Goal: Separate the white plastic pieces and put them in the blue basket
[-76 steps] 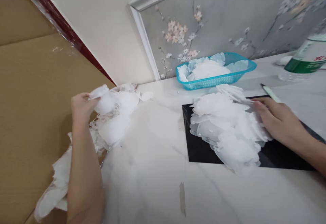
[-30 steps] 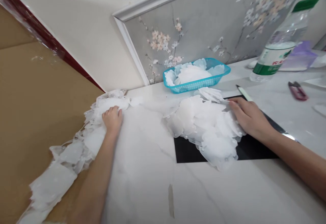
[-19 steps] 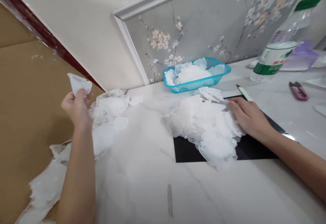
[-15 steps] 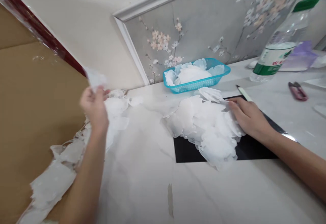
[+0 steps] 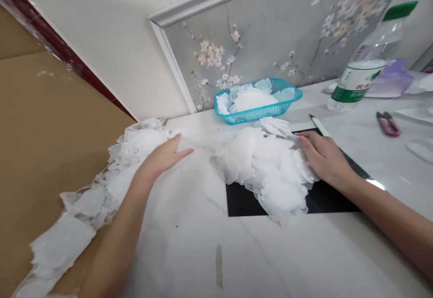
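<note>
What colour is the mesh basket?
The basket is turquoise; the head view shows it best.

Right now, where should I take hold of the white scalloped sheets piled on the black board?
Grip the pile at its right edge, coming from the right, where your right hand rests on it. The sheets overlap loosely and that edge lies on the black board, so fingers could probably slide under it and lift several layers together.
</note>
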### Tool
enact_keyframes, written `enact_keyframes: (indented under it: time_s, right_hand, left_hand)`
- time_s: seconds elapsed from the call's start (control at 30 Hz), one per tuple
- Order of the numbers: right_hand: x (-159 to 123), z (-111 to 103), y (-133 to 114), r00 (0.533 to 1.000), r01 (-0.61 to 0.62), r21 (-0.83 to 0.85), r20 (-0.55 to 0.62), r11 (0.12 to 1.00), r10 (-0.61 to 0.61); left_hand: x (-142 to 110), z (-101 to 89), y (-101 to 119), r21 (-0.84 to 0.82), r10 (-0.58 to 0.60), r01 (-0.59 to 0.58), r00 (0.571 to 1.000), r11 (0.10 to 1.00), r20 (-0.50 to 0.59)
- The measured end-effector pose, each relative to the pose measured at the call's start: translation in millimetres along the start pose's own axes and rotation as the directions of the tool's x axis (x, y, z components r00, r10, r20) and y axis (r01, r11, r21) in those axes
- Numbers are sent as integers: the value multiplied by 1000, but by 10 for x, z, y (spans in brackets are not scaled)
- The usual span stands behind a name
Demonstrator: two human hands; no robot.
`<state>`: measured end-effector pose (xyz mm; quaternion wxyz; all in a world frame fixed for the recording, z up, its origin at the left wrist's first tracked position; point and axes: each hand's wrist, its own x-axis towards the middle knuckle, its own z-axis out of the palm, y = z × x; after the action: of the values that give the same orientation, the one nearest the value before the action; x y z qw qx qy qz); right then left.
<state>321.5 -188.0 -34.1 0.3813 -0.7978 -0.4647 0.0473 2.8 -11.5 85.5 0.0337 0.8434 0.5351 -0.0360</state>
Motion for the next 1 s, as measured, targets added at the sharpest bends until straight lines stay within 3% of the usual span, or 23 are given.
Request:
enact_keyframes:
  time_s: [0.03,0.1,0.23,0.4,0.5,0.57,0.7,0.8,0.9,1.0]
  right_hand:
    - [0,2,0,1000,4,6,-2,1000,-4]
    - [0,3,-2,1000,13,19,-11,1000,-13]
    - [2,-5,-14,1000,9,12,-17,1000,-9]
    - [10,-12,-32,1000,27,28,-3,999,-27]
    - [13,-1,-17,999,40,17,-10,999,-40]
    - [14,10,-4,999,36,3,-15,999,-36]
    - [17,16,-6,1000,29,25,-12,999,-28]
    - [20,7,-26,999,41,42,-21,998,-40]
    - [20,0,-32,999,36,21,-20,999,-36]
    - [19,-2,-26,1000,28,21,-12,999,-28]
  left_hand:
    - [40,0,-138,147,-166,156,984,977,64]
    - [104,74,-341,252,-292,269,955,930,59]
    - [200,262,-472,286,-320,324,945,902,-61]
    - [348,136,-405,179,-316,371,908,911,-274]
    - [534,115,-270,91,-254,327,854,940,-454]
    - [703,238,-175,42,-190,243,845,969,-499]
    - [1021,627,-148,-77,-171,153,887,985,-430]
    - [1137,783,-257,-179,-205,142,889,974,-411]
    - [1149,791,-360,-282,-254,137,862,950,-439]
    - [1116,763,-415,-392,-328,130,805,911,-495]
